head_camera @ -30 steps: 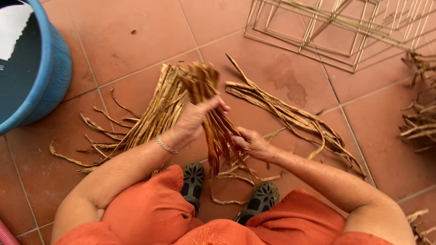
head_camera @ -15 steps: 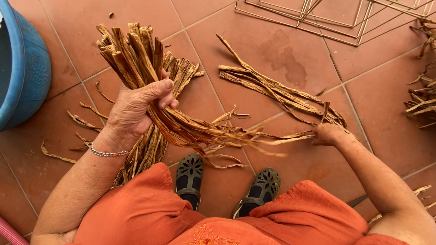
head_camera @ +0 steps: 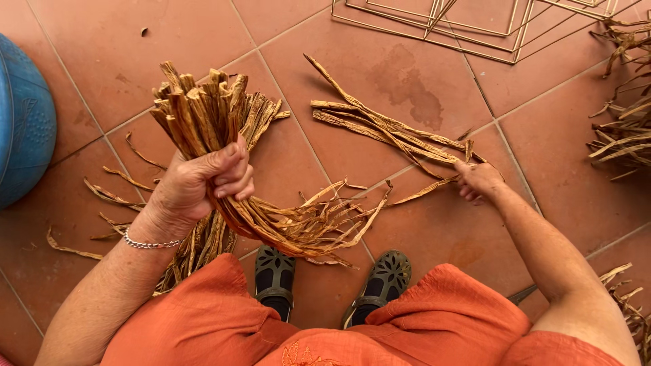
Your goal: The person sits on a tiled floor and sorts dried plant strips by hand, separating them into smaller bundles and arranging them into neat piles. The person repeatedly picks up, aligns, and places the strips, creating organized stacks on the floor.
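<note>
Head view. Left hand (head_camera: 203,183) closed in a fist around a thick bundle of dried plant strips (head_camera: 217,135), cut ends fanned upward, loose tails drooping toward the right above the dark sandals (head_camera: 329,281). Right hand (head_camera: 478,179) stretched out to the right of the bundle, fingers curled on the near end of a loose sheaf of strips (head_camera: 386,129) lying on the tiled floor (head_camera: 407,54); closed or merely pinching, hard to tell.

Best done, by judgement: firm grip kept low on the bundle so no strip slides out; new strips lifted by one end and laid alongside with cut ends level.

Around the bundle: stray strips (head_camera: 108,193) scattered below and to its left, a blue tub (head_camera: 24,129) far left, a wire frame (head_camera: 475,27) beyond at upper right, another heap of strips (head_camera: 624,129) far right. Trailing tails likely to snag on the stray pieces.
</note>
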